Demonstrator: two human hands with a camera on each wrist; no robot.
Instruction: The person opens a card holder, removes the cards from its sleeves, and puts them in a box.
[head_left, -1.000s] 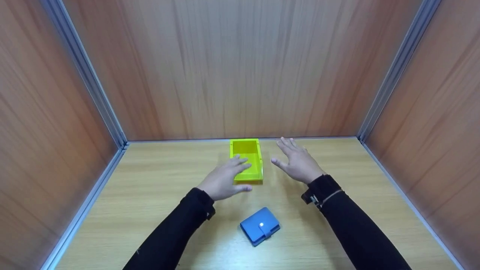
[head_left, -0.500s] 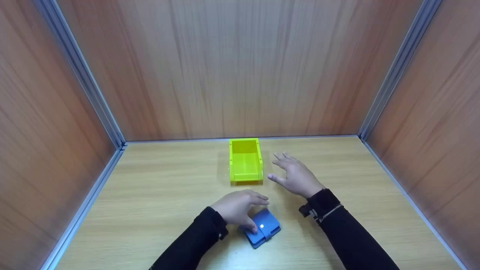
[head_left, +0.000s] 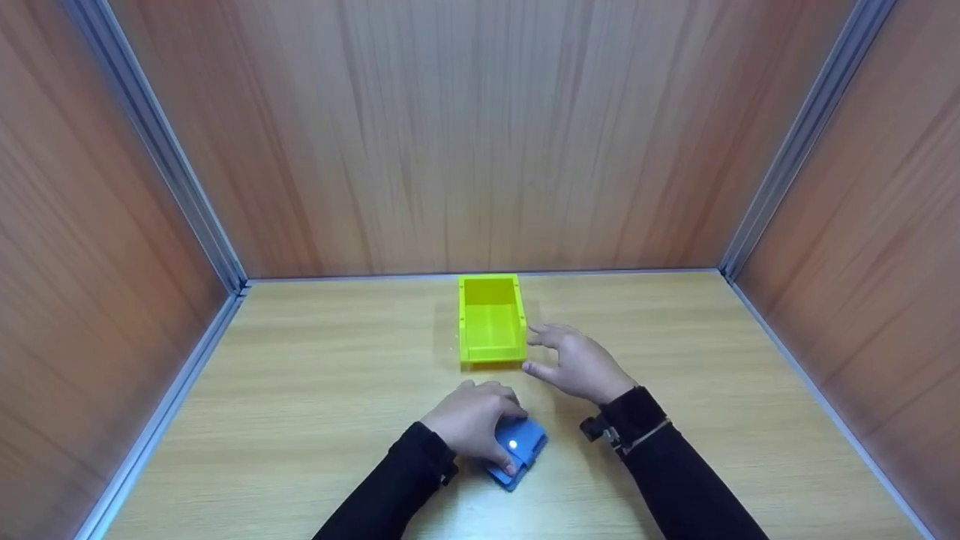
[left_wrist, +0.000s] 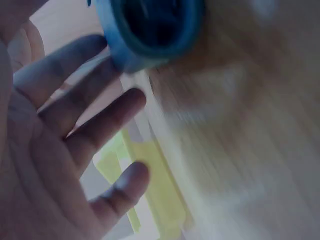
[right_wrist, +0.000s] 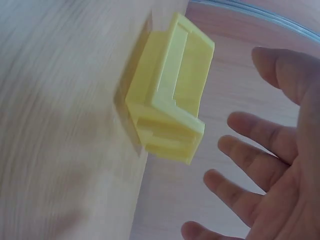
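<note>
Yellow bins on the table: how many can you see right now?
1. The yellow bin stands near the back wall, just left of the right hand. Nothing else yellow shows; none seems hidden.

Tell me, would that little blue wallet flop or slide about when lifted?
Probably not floppy: the blue wallet looks thick and its snap strap is fastened. It lies flat, so it shouldn't roll. Its smooth cover may slip slightly, though the left hand already covers much of it.

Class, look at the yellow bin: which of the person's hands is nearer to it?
Right. The right hand hovers open beside the yellow bin, at its right front corner. The left hand is farther back, resting on the blue wallet.
</note>
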